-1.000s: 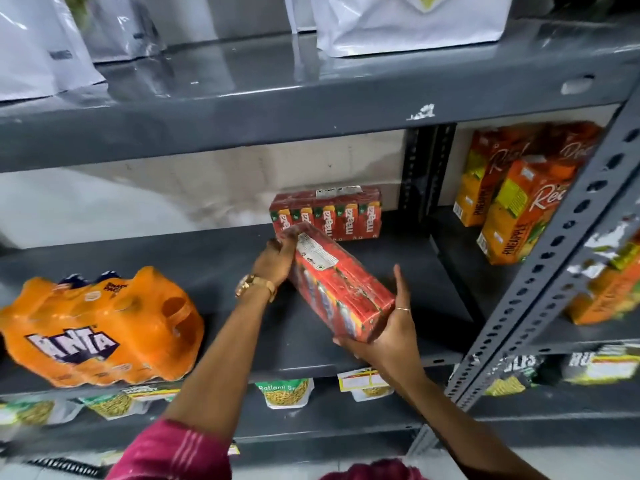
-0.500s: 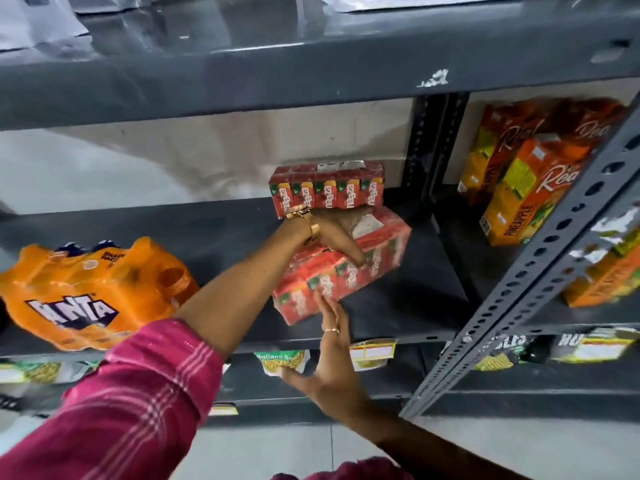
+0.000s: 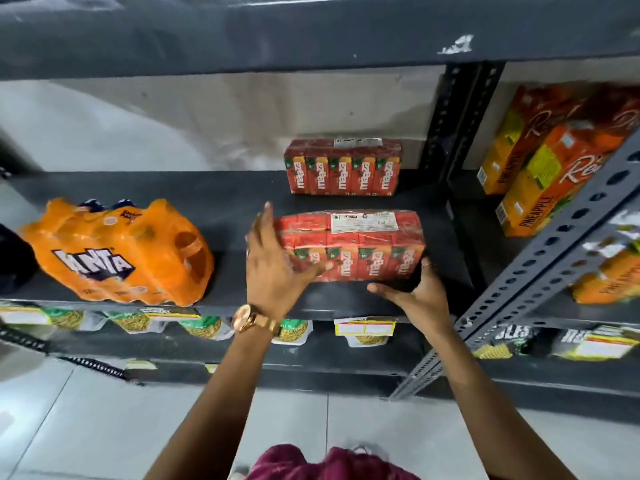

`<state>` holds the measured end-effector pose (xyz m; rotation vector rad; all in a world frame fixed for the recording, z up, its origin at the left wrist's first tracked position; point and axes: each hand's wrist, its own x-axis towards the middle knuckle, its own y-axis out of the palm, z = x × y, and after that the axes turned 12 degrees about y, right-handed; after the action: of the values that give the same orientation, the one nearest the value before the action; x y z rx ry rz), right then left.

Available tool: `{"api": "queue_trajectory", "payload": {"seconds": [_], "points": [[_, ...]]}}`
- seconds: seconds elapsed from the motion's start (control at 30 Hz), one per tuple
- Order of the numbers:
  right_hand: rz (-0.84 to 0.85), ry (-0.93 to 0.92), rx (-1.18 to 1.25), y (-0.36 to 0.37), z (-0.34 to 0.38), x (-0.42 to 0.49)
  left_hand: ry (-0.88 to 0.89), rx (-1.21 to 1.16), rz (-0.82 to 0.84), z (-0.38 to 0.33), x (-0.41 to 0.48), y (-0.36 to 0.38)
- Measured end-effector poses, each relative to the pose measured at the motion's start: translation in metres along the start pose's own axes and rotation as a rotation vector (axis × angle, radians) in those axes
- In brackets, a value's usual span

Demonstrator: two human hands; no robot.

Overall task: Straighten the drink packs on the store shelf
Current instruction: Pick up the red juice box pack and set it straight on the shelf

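A red shrink-wrapped Maaza drink pack (image 3: 360, 244) stands on the dark grey shelf (image 3: 225, 209), its long front facing me and square to the shelf edge. My left hand (image 3: 273, 265) presses flat on its left end, thumb across the front. My right hand (image 3: 415, 292) cups its lower right corner, fingers wrapped round the right end. A second Maaza pack (image 3: 343, 169) stands upright behind it against the back wall, apart from it.
An orange Fanta bottle pack (image 3: 117, 251) lies at the shelf's left. Real pineapple juice cartons (image 3: 540, 188) fill the bay to the right, behind a slanted perforated upright (image 3: 554, 258). Noodle packets (image 3: 204, 327) hang below the shelf edge. The upper shelf (image 3: 242, 39) overhangs.
The pack was tilted and lifted in both hands; now it stands level on the shelf, facing front. My left hand shifted from its top to its left end, my right to its right corner.
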<state>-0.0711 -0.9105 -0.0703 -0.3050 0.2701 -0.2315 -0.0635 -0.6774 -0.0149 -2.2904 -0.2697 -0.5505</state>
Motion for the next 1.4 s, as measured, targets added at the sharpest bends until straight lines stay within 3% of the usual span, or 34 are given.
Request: {"api": "queue_trajectory", "payload": {"seconds": [0.1,0.2,0.33,0.6,0.8,1.4], "points": [[0.003,-0.041,-0.16,-0.001,-0.002,-0.007,-0.212,-0.188,0.038,0.022,-0.026,-0.001],[0.013,-0.068,-0.241,-0.004,0.001,-0.012,-0.188,-0.204,0.218,0.034,-0.039,-0.005],[0.011,-0.1,-0.294,-0.011,-0.004,-0.022,-0.155,-0.156,0.154,0.044,-0.052,-0.004],[-0.232,-0.203,-0.172,-0.002,-0.029,-0.048,-0.2,-0.106,0.01,0.058,-0.073,-0.009],[-0.299,-0.238,-0.181,0.0,-0.033,-0.051,-0.228,-0.134,-0.054,0.059,-0.076,-0.01],[-0.405,-0.212,-0.291,0.005,-0.034,-0.059,-0.23,-0.173,-0.042,0.063,-0.078,-0.012]]}}
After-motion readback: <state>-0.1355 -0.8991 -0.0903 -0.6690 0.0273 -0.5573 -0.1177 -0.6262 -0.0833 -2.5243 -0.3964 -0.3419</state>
